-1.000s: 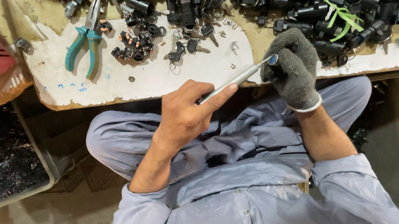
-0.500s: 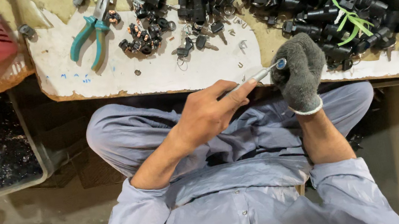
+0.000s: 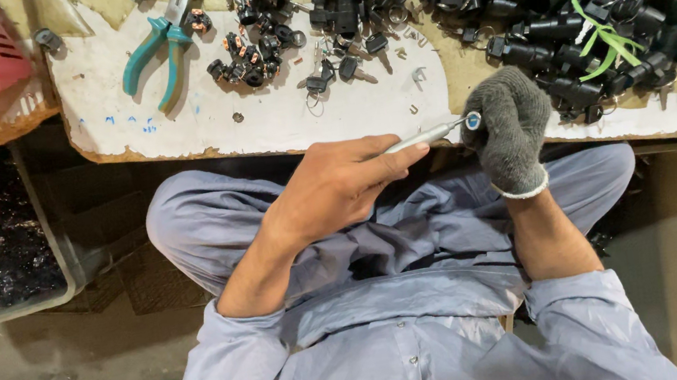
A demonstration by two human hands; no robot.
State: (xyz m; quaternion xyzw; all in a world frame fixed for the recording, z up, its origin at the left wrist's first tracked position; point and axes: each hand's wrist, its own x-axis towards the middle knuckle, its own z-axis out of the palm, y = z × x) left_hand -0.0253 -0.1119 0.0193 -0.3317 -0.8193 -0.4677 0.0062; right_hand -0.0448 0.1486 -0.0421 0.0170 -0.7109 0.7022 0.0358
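The bare left hand [image 3: 338, 186] has its grip closed around a slim silver tool [image 3: 427, 136], whose handle end is hidden inside the fist. The tool's tip meets a small round part [image 3: 473, 120] with a blue face, clenched in the grey-gloved right hand [image 3: 507, 131]; most of that part is covered by the glove. Both hands sit just below the tabletop [image 3: 277, 120] edge. Further up the tabletop lie teal-handled pliers [image 3: 159, 52], cut off at the top, and a heap of black parts [image 3: 592, 0] too tangled to tell apart.

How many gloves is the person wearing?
1. The grey glove is on the right hand, pinching a small part at the tip of a thin metal tool. The left hand, holding that tool, is bare.
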